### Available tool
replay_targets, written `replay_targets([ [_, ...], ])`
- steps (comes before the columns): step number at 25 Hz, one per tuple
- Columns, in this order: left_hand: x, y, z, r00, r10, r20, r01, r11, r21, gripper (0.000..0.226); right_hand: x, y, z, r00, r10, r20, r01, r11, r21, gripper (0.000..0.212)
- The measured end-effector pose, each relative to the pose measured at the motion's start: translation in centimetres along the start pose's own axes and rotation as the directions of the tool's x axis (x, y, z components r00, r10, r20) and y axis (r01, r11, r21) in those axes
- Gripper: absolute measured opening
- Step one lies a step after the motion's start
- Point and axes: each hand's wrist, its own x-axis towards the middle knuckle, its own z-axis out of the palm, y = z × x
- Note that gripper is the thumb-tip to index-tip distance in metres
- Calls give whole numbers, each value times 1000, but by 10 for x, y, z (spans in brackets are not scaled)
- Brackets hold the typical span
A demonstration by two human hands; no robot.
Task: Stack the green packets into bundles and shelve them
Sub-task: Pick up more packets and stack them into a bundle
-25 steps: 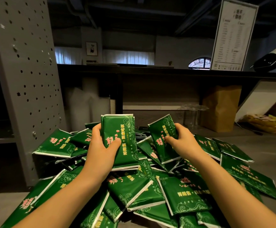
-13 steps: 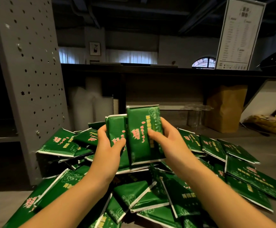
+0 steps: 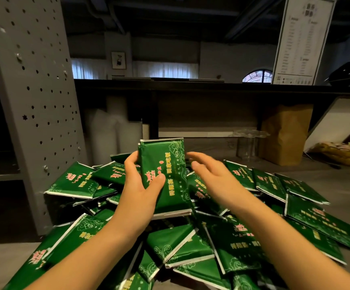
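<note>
Green foil packets (image 3: 190,243) mostly lie heaped on the grey floor (image 3: 253,164) — left hand (image 3: 140,191) clamps a thin upright bundle (image 3: 165,176), right hand (image 3: 213,176) slack beside it; shelving not begun.

Left hand (image 3: 140,193) holds a bundle (image 3: 170,164) upright above the pile (image 3: 190,243).
The thumb lies across the bundle's front. The right hand (image 3: 213,176), fingers loose and blurred, is just beside its right edge. Green packets lie heaped on the grey floor (image 3: 222,149) beside a perforated post (image 3: 36,101).
</note>
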Motion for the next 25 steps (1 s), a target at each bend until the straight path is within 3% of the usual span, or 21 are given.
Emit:
replay_targets([
  [1, 1, 0, -2, 1000, -5, -14, 5, 1000, 6, 53, 4, 9, -10, 999, 5, -46, -15, 976, -216, 40],
  [3, 3, 0, -5, 999, -15, -38, 15, 1000, 4, 53, 9, 23, -19, 994, 102, -33, -103, 819, -564, 44],
  [5, 3, 1, -5, 999, -12, -50, 12, 1000, 0, 51, 8, 34, -20, 956, 293, 24, -205, 724, -659, 56],
  [7, 3, 2, -4, 999, -6, -42, 6, 1000, 0, 51, 7, 37, -22, 933, 351, 72, -225, 729, -646, 66],
  [10, 3, 3, -4, 999, 1, -51, 0, 1000, 13, 51, 6, 33, -25, 930, 353, 98, -259, 822, -506, 81],
  [12, 4, 1, -5, 997, 3, -83, -1, 1000, 24, 52, 10, 33, -29, 914, 395, 95, -322, 847, -423, 73],
  [15, 5, 1, -5, 993, -5, -116, 6, 1000, 10, 53, 14, 37, -34, 942, 334, 16, -313, 897, -313, 26],
  [17, 5, 2, -4, 992, -18, -122, 18, 1000, 2, 55, 13, 32, -34, 970, 230, -78, -240, 956, -171, 5],
  [19, 5, 3, -3, 991, -39, -126, 39, 999, -3, 55, 11, 21, -32, 974, 145, -175, -139, 989, 46, 6],
  [22, 6, 3, -3, 990, -79, -117, 78, 997, -14, 53, 3, 0, -24, 984, 72, -164, -3, 923, 386, 20],
  [25, 7, 3, -4, 987, -113, -115, 109, 993, -35, 50, -6, -15, -3, 995, -20, -102, 69, 861, 503, 31],
])
